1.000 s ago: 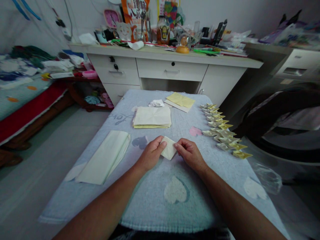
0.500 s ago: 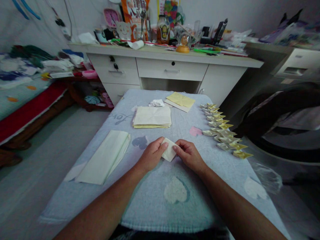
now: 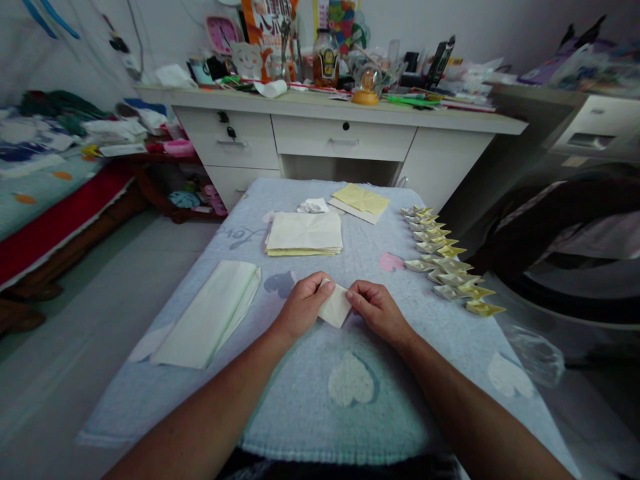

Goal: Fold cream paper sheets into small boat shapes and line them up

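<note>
A small folded piece of cream paper is held up between both hands above the cloth-covered table. My left hand pinches its left corner, thumb on top. At the opposite corner, my right hand grips it between thumb and curled fingers. Beyond the hands lies a stack of cream and yellow paper sheets. Folded paper boats, white and yellow, stand in a row along the table's right side.
Left of my hands lies a long folded bundle of pale paper. Toward the back are a crumpled white paper and a yellow sheet over a white one. A cluttered white desk stands behind; a washing machine is at right.
The folded paper has turned slightly and shifted a little left and down between my fingers. Both hands keep their grip; the other things stay where they were.
</note>
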A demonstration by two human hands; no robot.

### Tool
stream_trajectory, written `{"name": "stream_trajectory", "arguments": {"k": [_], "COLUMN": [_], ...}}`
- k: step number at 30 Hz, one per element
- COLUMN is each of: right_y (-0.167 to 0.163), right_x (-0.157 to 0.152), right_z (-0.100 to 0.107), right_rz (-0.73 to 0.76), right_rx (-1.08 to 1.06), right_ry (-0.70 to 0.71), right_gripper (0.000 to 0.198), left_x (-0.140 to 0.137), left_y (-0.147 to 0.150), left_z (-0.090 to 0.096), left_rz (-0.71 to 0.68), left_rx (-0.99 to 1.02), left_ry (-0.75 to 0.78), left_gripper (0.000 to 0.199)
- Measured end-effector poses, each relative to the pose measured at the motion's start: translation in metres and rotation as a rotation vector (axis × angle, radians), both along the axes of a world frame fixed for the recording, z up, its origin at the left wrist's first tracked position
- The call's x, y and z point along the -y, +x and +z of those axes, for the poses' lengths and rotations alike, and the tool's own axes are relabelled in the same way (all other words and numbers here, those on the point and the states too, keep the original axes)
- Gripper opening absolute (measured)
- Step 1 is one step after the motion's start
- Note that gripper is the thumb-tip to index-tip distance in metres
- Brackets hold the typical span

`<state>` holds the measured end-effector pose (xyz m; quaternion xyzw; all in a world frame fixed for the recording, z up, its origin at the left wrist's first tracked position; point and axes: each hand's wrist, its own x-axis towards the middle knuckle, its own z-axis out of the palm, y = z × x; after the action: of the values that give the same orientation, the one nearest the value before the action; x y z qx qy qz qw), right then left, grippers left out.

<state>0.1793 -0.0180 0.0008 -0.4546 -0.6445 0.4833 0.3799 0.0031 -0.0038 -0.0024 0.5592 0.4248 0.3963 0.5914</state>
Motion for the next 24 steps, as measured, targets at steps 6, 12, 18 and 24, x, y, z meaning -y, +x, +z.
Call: {"name": "stream_trajectory", "arguments": {"k": [6, 12, 18, 24], "right_y": [0.002, 0.000, 0.001, 0.001], "right_x": [-0.002, -0.004, -0.007, -0.009], "right_z": [-0.001, -0.002, -0.009, -0.016], "right_rz": [-0.056, -0.153, -0.265, -0.290], "right_rx": [0.202, 0.666, 0.847, 0.941], "right_ry": [0.077, 0.357, 0.343, 0.347], "right_gripper": [0.030, 0.018, 0.015, 0.022], "left_x": [-0.002, -0.004, -0.008, -0.006], "left_y": [-0.001, 0.001, 0.002, -0.004], "left_z": [-0.004, -0.009, -0.013, -0.011], "left_rz": [0.051, 0.097, 0.087, -0.073], "left_rx": [-0.091, -0.579, -0.804, -0.872], "left_ry": [0.069, 0.409, 0.662, 0.667], "left_gripper": [0.016, 0.022, 0.020, 0.008]}}
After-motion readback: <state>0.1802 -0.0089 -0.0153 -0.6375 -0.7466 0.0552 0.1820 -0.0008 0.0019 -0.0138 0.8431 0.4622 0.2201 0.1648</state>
